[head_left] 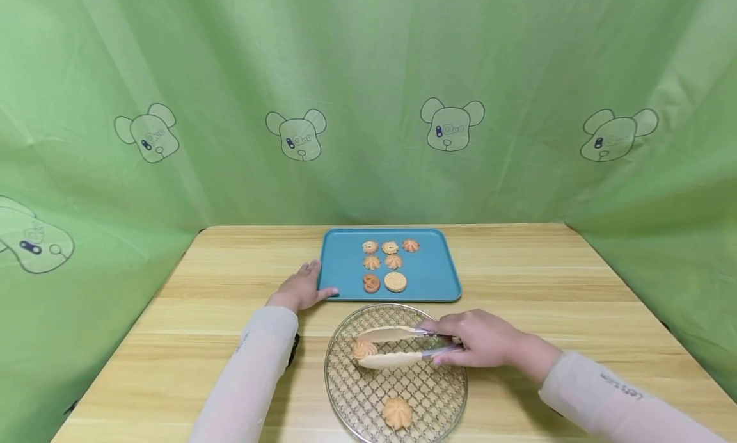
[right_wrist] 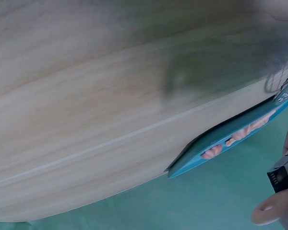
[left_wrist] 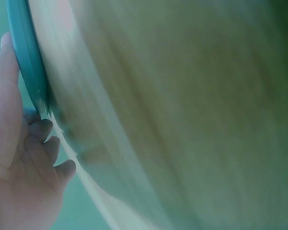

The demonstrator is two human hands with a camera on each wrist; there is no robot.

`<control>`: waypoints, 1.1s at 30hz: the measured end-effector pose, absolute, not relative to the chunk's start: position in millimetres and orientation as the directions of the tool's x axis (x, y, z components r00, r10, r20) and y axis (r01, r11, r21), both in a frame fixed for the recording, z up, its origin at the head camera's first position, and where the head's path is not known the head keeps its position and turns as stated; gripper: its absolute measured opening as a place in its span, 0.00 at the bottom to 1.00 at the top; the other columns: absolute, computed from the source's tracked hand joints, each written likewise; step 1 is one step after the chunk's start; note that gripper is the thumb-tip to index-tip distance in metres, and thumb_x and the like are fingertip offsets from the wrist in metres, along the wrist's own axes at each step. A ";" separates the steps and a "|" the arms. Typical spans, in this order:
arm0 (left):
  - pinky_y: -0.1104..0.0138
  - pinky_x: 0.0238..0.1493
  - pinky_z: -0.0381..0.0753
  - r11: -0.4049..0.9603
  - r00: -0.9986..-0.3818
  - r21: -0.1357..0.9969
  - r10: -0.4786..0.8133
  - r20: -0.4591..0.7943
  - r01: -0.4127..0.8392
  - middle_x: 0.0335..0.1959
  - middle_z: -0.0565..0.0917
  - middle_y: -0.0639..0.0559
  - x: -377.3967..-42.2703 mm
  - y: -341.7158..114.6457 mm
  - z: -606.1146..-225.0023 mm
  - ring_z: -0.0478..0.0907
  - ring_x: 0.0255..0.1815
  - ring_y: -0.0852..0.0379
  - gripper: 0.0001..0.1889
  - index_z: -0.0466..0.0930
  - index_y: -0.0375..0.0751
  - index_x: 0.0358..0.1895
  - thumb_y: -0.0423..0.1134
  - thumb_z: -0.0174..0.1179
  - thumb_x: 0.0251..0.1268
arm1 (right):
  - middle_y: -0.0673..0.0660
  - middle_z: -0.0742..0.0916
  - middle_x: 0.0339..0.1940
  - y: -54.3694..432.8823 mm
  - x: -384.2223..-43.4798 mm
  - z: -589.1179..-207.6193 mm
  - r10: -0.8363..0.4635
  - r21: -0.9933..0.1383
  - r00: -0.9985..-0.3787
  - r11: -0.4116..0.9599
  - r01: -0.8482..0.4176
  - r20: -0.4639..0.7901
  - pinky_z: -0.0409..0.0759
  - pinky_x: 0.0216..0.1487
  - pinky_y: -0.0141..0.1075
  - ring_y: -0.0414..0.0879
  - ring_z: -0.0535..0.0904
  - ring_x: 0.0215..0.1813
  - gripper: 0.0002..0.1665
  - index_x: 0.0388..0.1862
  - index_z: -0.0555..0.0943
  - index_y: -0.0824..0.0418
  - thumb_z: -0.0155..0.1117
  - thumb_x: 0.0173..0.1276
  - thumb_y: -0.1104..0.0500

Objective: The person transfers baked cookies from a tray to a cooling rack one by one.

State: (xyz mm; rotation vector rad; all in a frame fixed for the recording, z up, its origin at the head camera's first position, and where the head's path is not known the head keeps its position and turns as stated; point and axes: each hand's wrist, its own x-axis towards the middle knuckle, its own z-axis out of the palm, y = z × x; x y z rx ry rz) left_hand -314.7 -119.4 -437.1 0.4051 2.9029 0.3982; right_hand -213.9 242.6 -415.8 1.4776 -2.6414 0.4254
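My right hand point(head_left: 483, 337) holds a pair of tongs point(head_left: 391, 360) with pale scalloped tips and metal arms. Between those tips sits a round swirl cookie point(head_left: 364, 350), over the left part of a round wire rack point(head_left: 455, 401). A ridged cookie point(head_left: 397, 413) lies near the rack's front. My left hand point(head_left: 302, 288) rests at the near left corner of a blue tray point(head_left: 340, 264), its thumb at the rim and fingers spread along the side. In the left wrist view, that thumb point(left_wrist: 7, 57) lies against the tray's edge point(left_wrist: 31, 57).
On the tray are several cookies: ridged ones point(head_left: 393, 261), a pretzel-shaped one point(head_left: 371, 283) and a round flat one point(head_left: 395, 281). Tray and rack stand close together on a wooden table point(head_left: 535, 283). A green curtain point(head_left: 368, 174) hangs behind and at both sides.
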 end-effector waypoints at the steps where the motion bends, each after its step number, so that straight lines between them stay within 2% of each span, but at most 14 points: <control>1: 0.53 0.72 0.48 0.928 -0.946 0.286 0.290 -0.145 0.240 0.76 0.47 0.41 -314.9 -119.3 -437.4 0.44 0.75 0.43 0.49 0.43 0.32 0.75 0.65 0.49 0.64 | 0.35 0.72 0.25 241.9 -213.2 -415.7 -0.828 -0.199 -0.523 0.488 -0.850 0.203 0.68 0.23 0.22 0.27 0.63 0.21 0.35 0.61 0.77 0.60 0.65 0.62 0.40; 7: 0.52 0.72 0.48 0.926 -0.946 0.293 0.290 -0.143 0.240 0.76 0.48 0.40 -313.9 -119.0 -436.6 0.44 0.75 0.42 0.49 0.44 0.32 0.75 0.65 0.50 0.64 | 0.41 0.81 0.33 237.4 -209.1 -414.2 -0.857 -0.215 -0.484 0.447 -0.869 0.175 0.71 0.26 0.22 0.27 0.67 0.24 0.35 0.61 0.77 0.60 0.64 0.62 0.39; 11: 0.52 0.72 0.48 0.925 -0.946 0.295 0.291 -0.145 0.240 0.76 0.47 0.40 -313.4 -119.0 -435.5 0.44 0.75 0.42 0.49 0.44 0.32 0.75 0.65 0.50 0.64 | 0.44 0.84 0.38 234.7 -207.0 -412.4 -0.877 -0.221 -0.451 0.413 -0.883 0.164 0.74 0.30 0.24 0.27 0.70 0.26 0.35 0.62 0.76 0.58 0.64 0.62 0.40; 15: 0.52 0.72 0.48 0.926 -0.946 0.294 0.289 -0.147 0.237 0.76 0.47 0.41 -313.5 -119.1 -436.0 0.43 0.75 0.42 0.49 0.44 0.32 0.75 0.65 0.49 0.64 | 0.43 0.84 0.37 233.1 -206.2 -411.6 -0.889 -0.208 -0.426 0.391 -0.897 0.166 0.75 0.32 0.23 0.27 0.70 0.28 0.34 0.62 0.76 0.56 0.65 0.62 0.40; 22: 0.53 0.72 0.48 0.929 -0.948 0.288 0.284 -0.147 0.233 0.76 0.47 0.41 -314.3 -119.3 -437.2 0.43 0.75 0.43 0.49 0.44 0.32 0.75 0.66 0.49 0.64 | 0.49 0.86 0.45 231.2 -205.2 -412.4 -0.905 -0.187 -0.398 0.369 -0.911 0.153 0.81 0.40 0.30 0.32 0.79 0.37 0.35 0.62 0.77 0.60 0.63 0.63 0.39; 25: 0.53 0.72 0.48 0.930 -0.947 0.287 0.282 -0.151 0.231 0.76 0.47 0.41 -313.9 -119.0 -437.3 0.43 0.75 0.43 0.49 0.44 0.32 0.75 0.66 0.49 0.64 | 0.49 0.86 0.44 230.6 -205.6 -413.0 -0.911 -0.183 -0.386 0.358 -0.915 0.146 0.80 0.38 0.29 0.32 0.78 0.35 0.36 0.61 0.77 0.61 0.62 0.63 0.38; 30: 0.52 0.72 0.48 0.927 -0.948 0.292 0.284 -0.146 0.233 0.76 0.47 0.41 -314.0 -119.3 -437.2 0.43 0.75 0.43 0.49 0.44 0.32 0.75 0.66 0.49 0.64 | 0.50 0.86 0.44 229.4 -205.4 -413.7 -0.909 -0.182 -0.394 0.367 -0.912 0.139 0.80 0.38 0.29 0.32 0.78 0.35 0.36 0.61 0.77 0.60 0.62 0.63 0.37; 33: 0.52 0.72 0.48 0.926 -0.948 0.293 0.287 -0.141 0.237 0.76 0.48 0.40 -314.1 -119.1 -436.9 0.44 0.75 0.42 0.49 0.44 0.32 0.75 0.65 0.49 0.64 | 0.51 0.86 0.47 229.2 -204.9 -413.5 -0.907 -0.180 -0.400 0.375 -0.909 0.134 0.81 0.41 0.32 0.35 0.80 0.39 0.36 0.61 0.77 0.60 0.62 0.63 0.37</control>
